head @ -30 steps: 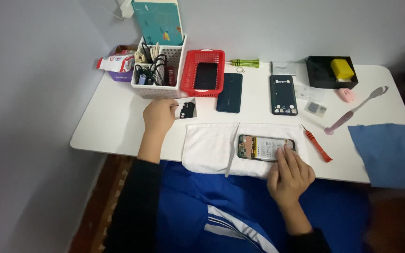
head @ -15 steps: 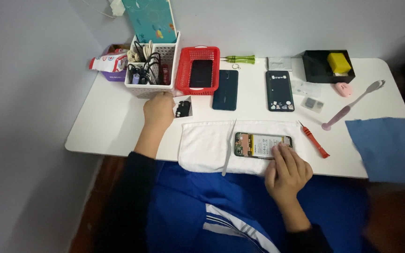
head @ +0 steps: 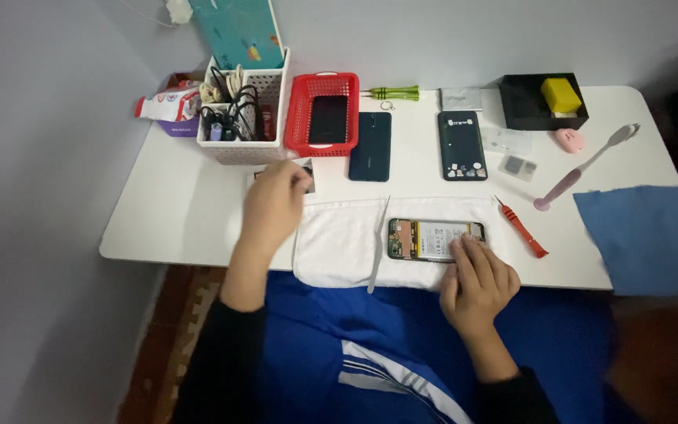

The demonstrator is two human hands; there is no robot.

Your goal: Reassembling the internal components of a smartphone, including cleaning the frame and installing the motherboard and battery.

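Note:
An opened phone [head: 427,238] with its battery and green board showing lies on a white towel [head: 337,245] at the table's near edge. My right hand [head: 478,283] rests on the phone's right end, fingers together on it and thumb below. My left hand [head: 272,206] reaches toward the white basket, its fingertips on a small dark part [head: 308,179] that it mostly covers. A thin metal tool [head: 377,245] lies on the towel between my hands.
White basket of cables [head: 243,110], red basket [head: 327,116] holding a dark phone, two dark phone backs [head: 370,146] [head: 462,144], green screwdriver [head: 394,93], black box [head: 541,104] with a yellow block, orange pry tool [head: 521,228], pink toothbrush [head: 582,169], blue cloth [head: 653,235].
My left hand has slid further over the small dark part. My right hand stays on the opened phone. The view has shifted slightly.

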